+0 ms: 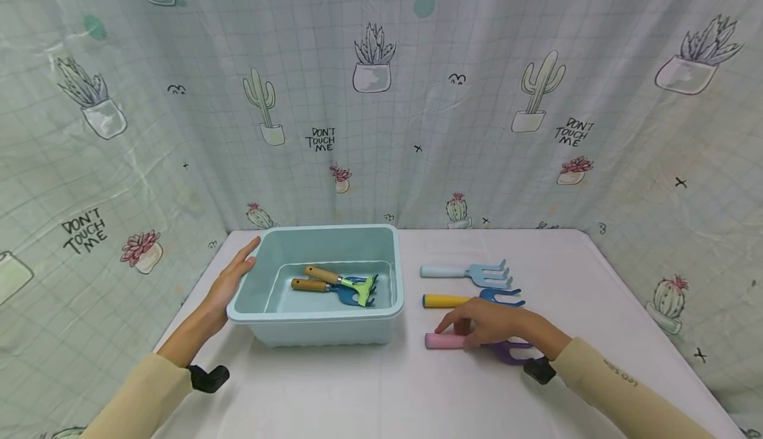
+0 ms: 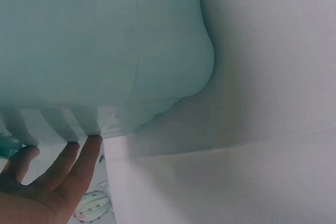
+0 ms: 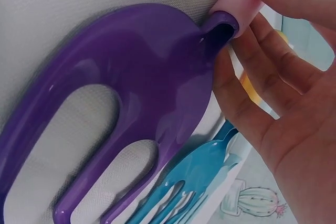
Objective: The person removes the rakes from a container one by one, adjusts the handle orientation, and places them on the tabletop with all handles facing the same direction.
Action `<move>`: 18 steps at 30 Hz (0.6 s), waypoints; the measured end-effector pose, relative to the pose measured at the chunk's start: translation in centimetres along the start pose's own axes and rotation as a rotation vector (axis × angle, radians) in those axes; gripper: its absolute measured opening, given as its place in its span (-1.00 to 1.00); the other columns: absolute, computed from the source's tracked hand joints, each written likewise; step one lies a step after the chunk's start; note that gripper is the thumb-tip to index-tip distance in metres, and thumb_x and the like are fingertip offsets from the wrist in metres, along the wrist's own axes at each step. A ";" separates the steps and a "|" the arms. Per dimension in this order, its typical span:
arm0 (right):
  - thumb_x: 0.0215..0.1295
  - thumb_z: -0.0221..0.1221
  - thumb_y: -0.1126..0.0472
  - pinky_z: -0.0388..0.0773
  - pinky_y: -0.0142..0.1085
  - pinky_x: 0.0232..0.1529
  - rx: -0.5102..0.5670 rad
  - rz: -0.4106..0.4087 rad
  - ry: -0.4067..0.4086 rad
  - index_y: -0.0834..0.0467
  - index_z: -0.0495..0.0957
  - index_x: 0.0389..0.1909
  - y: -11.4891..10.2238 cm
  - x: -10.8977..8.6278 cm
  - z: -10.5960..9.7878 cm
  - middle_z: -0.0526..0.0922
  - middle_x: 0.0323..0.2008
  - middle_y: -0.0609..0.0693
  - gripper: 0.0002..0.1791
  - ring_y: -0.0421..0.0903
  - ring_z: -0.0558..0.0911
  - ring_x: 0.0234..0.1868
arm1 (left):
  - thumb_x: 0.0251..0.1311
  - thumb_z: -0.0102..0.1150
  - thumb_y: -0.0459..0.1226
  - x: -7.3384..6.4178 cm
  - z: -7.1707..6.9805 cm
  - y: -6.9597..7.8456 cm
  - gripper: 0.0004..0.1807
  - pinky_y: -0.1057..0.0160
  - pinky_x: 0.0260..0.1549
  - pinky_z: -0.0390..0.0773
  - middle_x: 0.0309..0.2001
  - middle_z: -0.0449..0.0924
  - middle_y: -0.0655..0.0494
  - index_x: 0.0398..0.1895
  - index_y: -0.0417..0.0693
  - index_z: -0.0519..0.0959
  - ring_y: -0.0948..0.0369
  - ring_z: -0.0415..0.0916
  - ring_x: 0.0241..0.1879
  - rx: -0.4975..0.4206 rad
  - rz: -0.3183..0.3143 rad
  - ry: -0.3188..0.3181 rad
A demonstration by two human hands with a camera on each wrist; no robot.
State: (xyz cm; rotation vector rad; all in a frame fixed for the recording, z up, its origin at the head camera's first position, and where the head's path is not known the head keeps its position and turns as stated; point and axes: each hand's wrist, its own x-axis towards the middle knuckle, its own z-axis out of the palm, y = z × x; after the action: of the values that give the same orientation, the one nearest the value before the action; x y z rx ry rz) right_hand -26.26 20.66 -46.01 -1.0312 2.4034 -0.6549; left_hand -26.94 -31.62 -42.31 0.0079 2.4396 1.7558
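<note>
My right hand [image 1: 491, 321] grips the pink handle of a purple hand fork [image 3: 152, 61], thumb on one side and fingers on the other. The fork lies by the white table, its handle pointing left in the head view. At the left side of a pale blue plastic basin [image 1: 322, 334], my left hand [image 1: 223, 291] rests with extended fingers. In the left wrist view its fingertips [image 2: 93, 142] touch the basin's outer wall. Inside the basin lie a blue hand fork [image 1: 308, 285] and a small green rake [image 1: 322, 273], both with wooden handles.
Beyond my right hand lie a blue hand fork with a yellow handle [image 1: 444, 301] and a light blue hand fork [image 1: 441, 271], side by side. A curtain [image 1: 369, 128] printed with cacti hangs behind and around the white table [image 1: 322, 392].
</note>
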 end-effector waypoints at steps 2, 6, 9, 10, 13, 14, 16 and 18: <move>0.21 0.39 0.35 0.59 -0.42 -0.14 0.000 -0.002 0.000 -0.23 0.68 0.14 0.0 0.0 0.0 0.67 -0.24 -0.28 -0.46 -0.32 0.58 -0.22 | 0.63 -0.40 0.15 0.0 0.0 0.0 -0.32 -0.48 0.48 -0.11 0.71 -0.49 0.10 0.69 0.43 -0.26 -0.22 -0.43 0.68 0.001 0.001 -0.001; 0.21 0.38 0.36 0.59 -0.42 -0.15 -0.001 -0.006 -0.001 -0.23 0.68 0.14 0.1 0.0 0.0 0.67 -0.25 -0.28 -0.46 -0.32 0.58 -0.23 | 0.63 -0.41 0.15 0.0 0.1 0.0 -0.32 -0.49 0.48 -0.11 0.71 -0.49 0.10 0.69 0.44 -0.27 -0.22 -0.43 0.68 0.004 0.002 0.001; 0.22 0.38 0.34 0.59 -0.43 -0.14 0.001 0.007 -0.004 -0.24 0.68 0.14 0.0 0.0 0.0 0.67 -0.24 -0.29 -0.47 -0.33 0.58 -0.23 | 0.63 -0.41 0.15 -0.1 0.1 0.0 -0.32 -0.49 0.48 -0.12 0.71 -0.50 0.10 0.69 0.43 -0.27 -0.22 -0.43 0.68 0.007 0.003 0.000; 0.23 0.38 0.34 0.59 -0.42 -0.14 0.002 0.011 -0.006 -0.23 0.68 0.15 0.0 0.0 0.0 0.68 -0.24 -0.29 -0.47 -0.33 0.58 -0.23 | 0.63 -0.41 0.16 -0.1 0.1 0.0 -0.31 -0.49 0.48 -0.12 0.71 -0.50 0.10 0.69 0.43 -0.27 -0.22 -0.43 0.68 0.007 0.004 -0.001; 0.22 0.36 0.35 0.60 -0.42 -0.14 0.012 0.017 -0.009 -0.19 0.67 0.17 -0.2 -0.1 -0.3 0.69 -0.25 -0.28 -0.46 -0.33 0.60 -0.23 | 0.63 -0.41 0.16 -0.1 0.1 0.0 -0.31 -0.50 0.48 -0.13 0.71 -0.50 0.11 0.69 0.44 -0.28 -0.22 -0.43 0.68 0.012 0.006 -0.002; 0.22 0.35 0.36 0.60 -0.42 -0.14 0.013 0.016 -0.008 -0.17 0.67 0.18 -0.3 -0.1 -0.4 0.69 -0.25 -0.27 -0.46 -0.33 0.60 -0.23 | 0.63 -0.41 0.16 -0.1 0.1 -0.1 -0.31 -0.50 0.47 -0.13 0.71 -0.50 0.11 0.69 0.44 -0.28 -0.22 -0.43 0.68 0.013 0.007 -0.002; 0.21 0.31 0.40 0.60 -0.41 -0.13 0.008 0.007 -0.001 -0.12 0.66 0.21 -0.5 -0.2 -0.8 0.70 -0.24 -0.22 -0.44 -0.33 0.62 -0.22 | 0.63 -0.41 0.16 0.0 0.1 -0.1 -0.32 -0.50 0.47 -0.13 0.71 -0.50 0.11 0.69 0.44 -0.28 -0.22 -0.43 0.68 0.016 0.010 -0.002; 0.19 0.29 0.42 0.61 -0.40 -0.13 0.003 0.001 0.008 -0.08 0.65 0.23 -0.6 -0.3 -1.2 0.72 -0.22 -0.17 -0.41 -0.33 0.63 -0.20 | 0.63 -0.42 0.16 0.0 0.1 -0.1 -0.32 -0.50 0.47 -0.12 0.72 -0.49 0.11 0.69 0.44 -0.28 -0.23 -0.42 0.68 0.020 0.011 0.000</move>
State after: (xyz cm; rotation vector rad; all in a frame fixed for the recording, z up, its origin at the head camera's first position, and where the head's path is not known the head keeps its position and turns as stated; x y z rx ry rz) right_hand -26.44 20.80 -44.66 -1.0273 2.4084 -0.6634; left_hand -26.91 -31.52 -42.45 0.0230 2.4616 1.7364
